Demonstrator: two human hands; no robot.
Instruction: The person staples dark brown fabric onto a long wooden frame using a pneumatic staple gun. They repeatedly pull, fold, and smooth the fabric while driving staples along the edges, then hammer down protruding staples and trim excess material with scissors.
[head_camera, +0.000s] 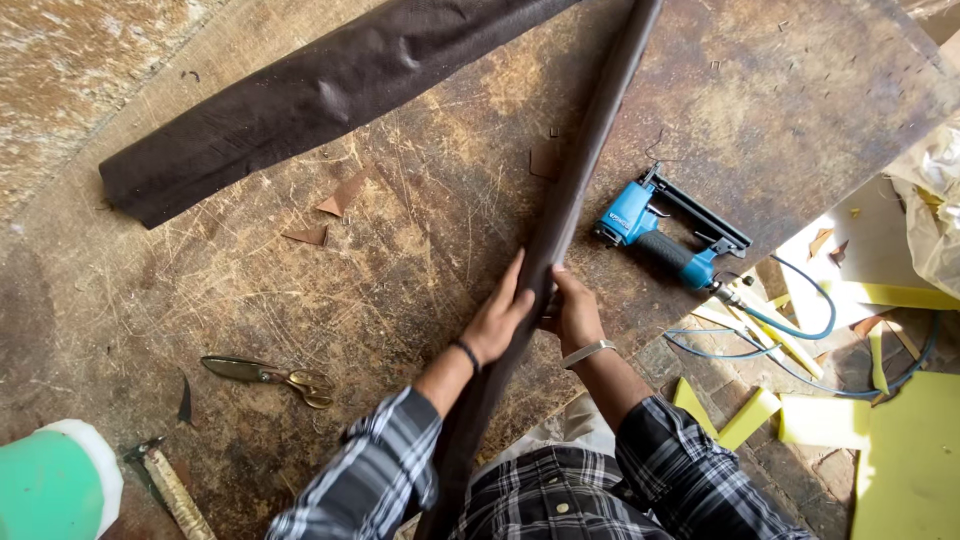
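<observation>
So, your worktop (420, 230) is a scarred, scratched wooden slab filling most of the view. Across its far left lies a dark brown fabric roll (310, 95), slanting from top centre down to the left. A long dark fabric strip (575, 175) runs from the top edge down the middle toward your body, standing folded on edge, passing between both hands. Yellow foam offcuts (900, 440) lie on the floor to the right, past the worktop's edge. Green and white cylinder (55, 485) sits at the bottom left corner. Blue pneumatic stapler (660, 235) lies on the worktop just right of the strip, its blue hose (790, 330) looping off the edge. Your left hand (497, 320) lies flat against the strip's left side, fingers extended along it, grip spread. Your right hand (575, 310) has its grip pressed together on the strip from the right, pinching the fold. Scissors (270, 375) lie left of your left arm, well apart. Small brown scraps (335, 205) are scattered near the roll.
</observation>
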